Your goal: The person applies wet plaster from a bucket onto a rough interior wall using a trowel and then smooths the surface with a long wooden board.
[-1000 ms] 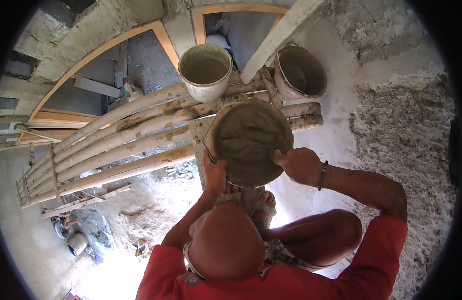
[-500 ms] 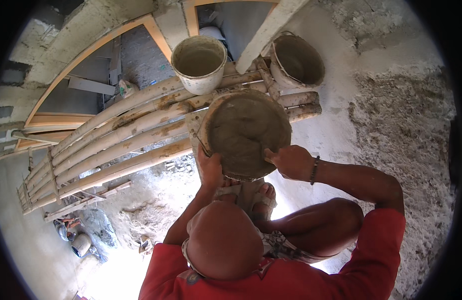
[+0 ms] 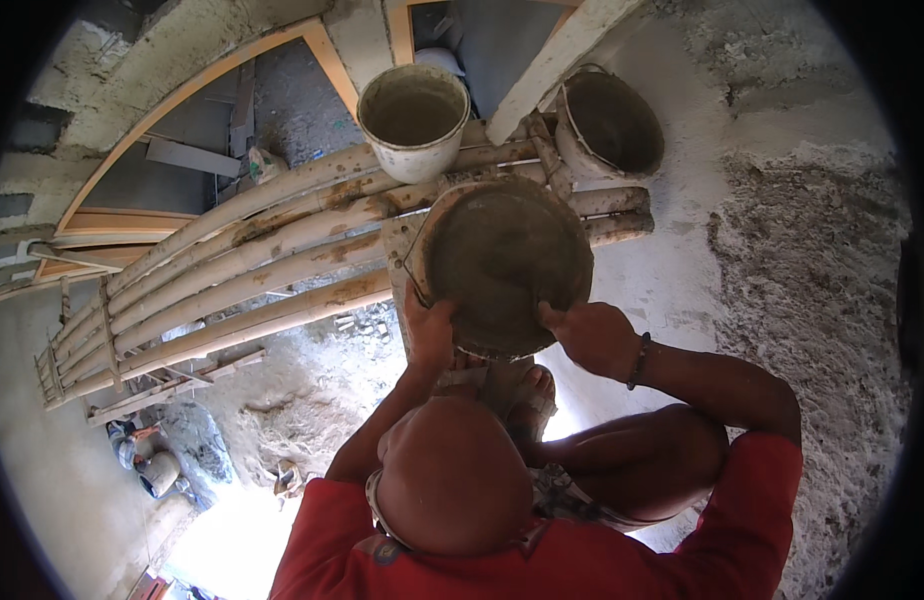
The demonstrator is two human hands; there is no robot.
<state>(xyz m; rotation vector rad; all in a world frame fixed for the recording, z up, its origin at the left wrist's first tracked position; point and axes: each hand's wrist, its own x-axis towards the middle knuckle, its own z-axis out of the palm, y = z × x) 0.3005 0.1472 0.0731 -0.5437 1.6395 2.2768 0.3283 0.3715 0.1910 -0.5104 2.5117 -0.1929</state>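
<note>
A round bucket (image 3: 431,222) of wet grey-brown mortar (image 3: 497,265) stands in front of me at the near end of the bamboo poles. My left hand (image 3: 429,328) is closed on its near left rim, beside the wire handle. On the near right rim, my right hand (image 3: 590,338) grips with the thumb over the mortar side and the fingers curled outside. A dark beaded bracelet (image 3: 639,362) circles my right wrist. The bucket's underside is hidden.
Bamboo poles (image 3: 252,260) form a raised platform running left, with the ground far below. A white bucket (image 3: 414,120) and another bucket (image 3: 612,125) stand beyond. A slanted beam (image 3: 547,85) rises between them. Rough plaster wall (image 3: 792,260) is right. Another person (image 3: 127,440) is far below.
Both hands keep their grip on the rim. The mortar's surface looks smoother, with its folds less distinct. The whole view has shifted slightly.
</note>
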